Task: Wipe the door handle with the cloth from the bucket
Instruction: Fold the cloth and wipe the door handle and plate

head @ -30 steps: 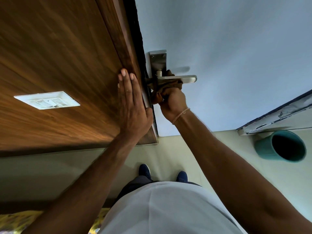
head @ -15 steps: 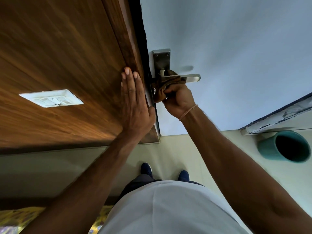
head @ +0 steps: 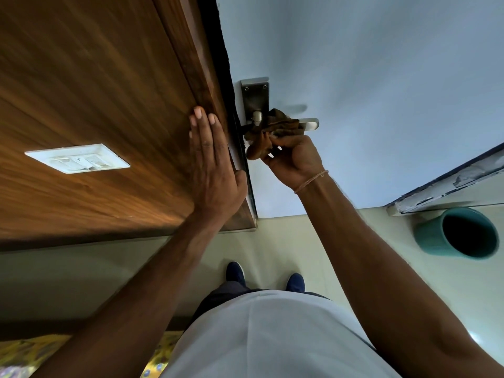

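A silver lever door handle (head: 311, 124) on a steel backplate (head: 255, 95) sits on the pale blue door. A crumpled brown cloth (head: 272, 132) is draped over the lever's inner part, leaving only its tip bare. My right hand (head: 296, 159) grips the cloth from below, pressed against the handle. My left hand (head: 212, 165) lies flat, fingers together, on the wooden door frame (head: 201, 64) just left of the handle. The teal bucket (head: 461, 233) stands on the floor at the right; its inside looks dark.
A white switch plate (head: 77, 158) is set in the wooden panel at left. A worn threshold (head: 447, 184) runs above the bucket. My blue shoes (head: 236, 271) stand on the pale floor below the handle. Yellow patterned fabric (head: 24, 353) shows at bottom left.
My right hand has slid the cloth outward along the lever toward its tip and dropped a little lower. My left hand stays flat on the frame.
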A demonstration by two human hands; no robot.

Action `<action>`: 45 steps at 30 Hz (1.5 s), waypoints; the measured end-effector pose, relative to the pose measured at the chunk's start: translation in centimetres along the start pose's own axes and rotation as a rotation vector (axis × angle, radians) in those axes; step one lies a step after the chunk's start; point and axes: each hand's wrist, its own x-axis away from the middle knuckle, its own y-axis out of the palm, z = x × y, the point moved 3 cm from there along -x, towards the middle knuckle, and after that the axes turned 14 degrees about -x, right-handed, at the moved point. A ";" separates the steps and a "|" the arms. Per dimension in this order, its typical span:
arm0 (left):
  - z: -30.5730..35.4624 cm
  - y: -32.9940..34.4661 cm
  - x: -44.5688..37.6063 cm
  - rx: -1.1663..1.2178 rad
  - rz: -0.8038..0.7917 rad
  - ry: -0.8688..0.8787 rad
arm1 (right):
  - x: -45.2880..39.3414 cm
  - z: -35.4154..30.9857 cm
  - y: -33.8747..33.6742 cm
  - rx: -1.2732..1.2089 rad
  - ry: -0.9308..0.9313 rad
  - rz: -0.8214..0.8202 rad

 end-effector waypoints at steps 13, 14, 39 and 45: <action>0.3 0.0 0.1 0.005 0.010 -0.028 | 0.4 -6.1 -1.2 0.164 -0.205 -0.057; 0.4 0.0 0.1 0.009 0.013 -0.031 | 0.6 -6.5 -1.4 0.223 -0.260 -0.060; -0.4 -0.5 0.0 0.144 -0.016 0.035 | -1.7 4.3 1.6 -0.279 0.025 -0.033; -0.8 -0.4 -0.1 0.216 -0.037 0.046 | -1.7 5.1 3.1 -0.345 0.025 0.016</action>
